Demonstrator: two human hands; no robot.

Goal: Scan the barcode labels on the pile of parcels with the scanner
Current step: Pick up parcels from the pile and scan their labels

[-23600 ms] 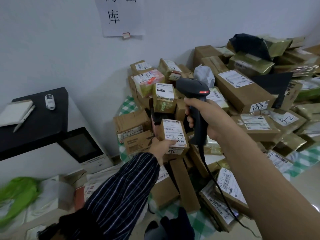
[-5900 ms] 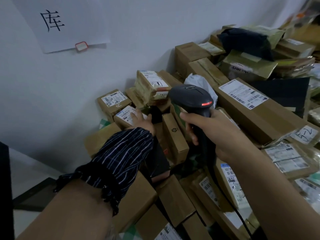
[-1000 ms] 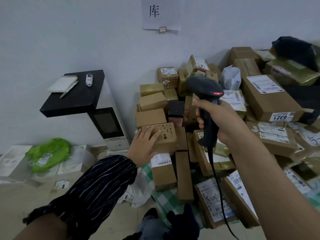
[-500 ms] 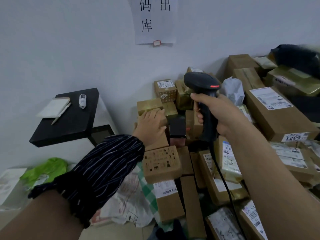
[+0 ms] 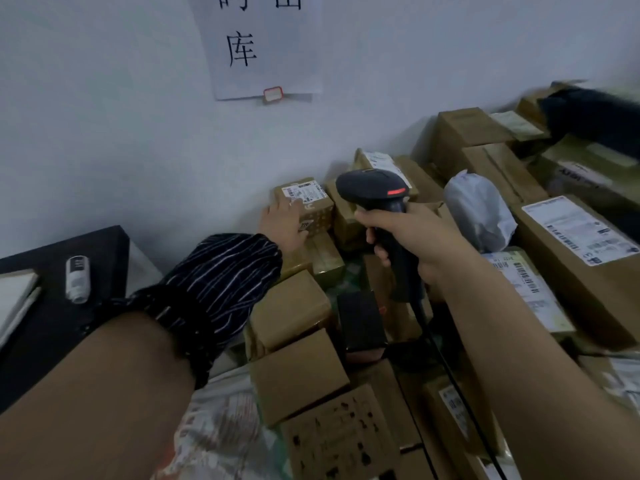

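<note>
The right grip (image 5: 415, 237) is clamped round the handle of the black corded barcode scanner (image 5: 372, 188). The scanner's rounded head is tipped forward, a red strip glowing on its back, and its nose is aimed at the small brown carton (image 5: 311, 211) at the back of the pile, hard against the white wall. That carton shows a white printed label (image 5: 304, 192) on its upper face, so I take it for the parcel in hand. The left grip (image 5: 282, 223) has its fingers straight and clasps nothing. It lies flat against the carton's near-left side, probably to steady or turn it so the label faces the scanner. The pile is mostly matt corrugated card, boxy and taped, lying at all angles. A crinkled grey plastic mailer (image 5: 478, 213) and a long carton (image 5: 588, 289) with a large label lie to the right, and a smooth black box (image 5: 360, 320) sits just beside the handle's foot. The cable (image 5: 443, 358) trails down over the parcels. A small white device (image 5: 78, 278) rests on the black bench (image 5: 104, 251) at left, near its far edge
</note>
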